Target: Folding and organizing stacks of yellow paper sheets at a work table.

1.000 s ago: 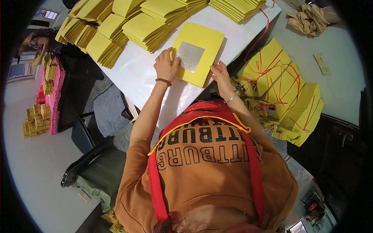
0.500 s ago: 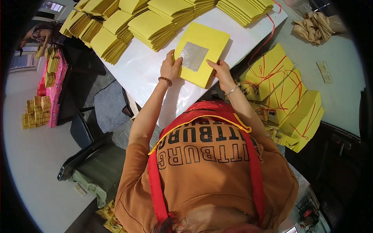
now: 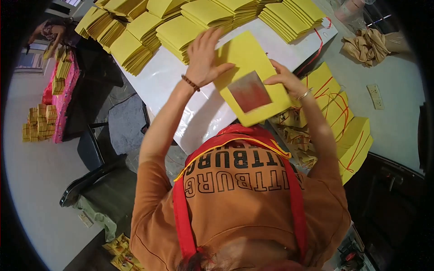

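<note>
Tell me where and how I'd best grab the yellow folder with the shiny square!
Probably pinch the yellow folder by its right edge, coming from the right, thumb on top, fingers underneath. It looks flat, and the shiny square stops short of that edge, leaving plain yellow to hold. The right hand grips there.

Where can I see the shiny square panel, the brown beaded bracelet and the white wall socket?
Shiny square panel point(image 3: 249, 91): head view, middle of its face.
Brown beaded bracelet point(image 3: 191, 83): head view, middle of its visible beads.
White wall socket point(image 3: 375, 96): head view, faceplate centre.

It's a workshop (yellow stacks point(image 3: 178, 34) crowd the table point(image 3: 199, 108)).
</note>
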Tool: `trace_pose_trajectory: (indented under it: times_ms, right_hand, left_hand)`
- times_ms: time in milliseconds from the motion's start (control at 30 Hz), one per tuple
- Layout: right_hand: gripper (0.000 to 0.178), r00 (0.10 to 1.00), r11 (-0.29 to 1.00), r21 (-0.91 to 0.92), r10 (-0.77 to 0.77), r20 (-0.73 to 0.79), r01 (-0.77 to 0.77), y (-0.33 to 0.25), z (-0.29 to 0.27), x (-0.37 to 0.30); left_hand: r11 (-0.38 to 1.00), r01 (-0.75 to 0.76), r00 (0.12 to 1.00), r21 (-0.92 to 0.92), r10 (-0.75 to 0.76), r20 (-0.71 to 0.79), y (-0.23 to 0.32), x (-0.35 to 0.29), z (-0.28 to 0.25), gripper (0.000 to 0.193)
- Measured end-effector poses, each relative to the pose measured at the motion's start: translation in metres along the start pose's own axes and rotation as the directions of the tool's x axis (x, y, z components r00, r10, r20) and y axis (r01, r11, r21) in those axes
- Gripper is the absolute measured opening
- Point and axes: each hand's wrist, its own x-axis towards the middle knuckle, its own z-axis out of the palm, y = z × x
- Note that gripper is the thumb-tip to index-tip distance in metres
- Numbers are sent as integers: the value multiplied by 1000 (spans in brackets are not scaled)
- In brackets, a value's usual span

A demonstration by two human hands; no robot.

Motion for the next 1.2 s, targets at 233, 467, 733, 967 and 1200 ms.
trace_pose_trajectory:
  times_ms: [233, 467, 733, 967, 1200]
  right_hand:
    - [66, 735, 541, -828, 502, 456, 145, -97, 31, 42]
    - [64, 725, 273, -926, 577, 375, 261, -117, 61, 88]
    - [53, 875, 407, -789, -362, 322, 459, -72, 23, 66]
    - [36, 748, 993, 5, -84, -658, 115, 107, 25, 3]
    - [38, 683, 990, -133, -131, -718, 51, 137, 80, -18]
  left_hand:
    - [967, -173, 676, -188, 255, 692, 36, 37, -46, 88]
    - [508, 625, 680, -593, 19, 733, -11, -22, -2, 80]
    - [102, 856, 509, -507, -336, 793, -55, -85, 57, 60]
    - [425, 789, 608, -444, -435, 664, -48, -86, 49, 61]
    - [806, 370, 925, -462, -273, 264, -2, -62, 60, 42]
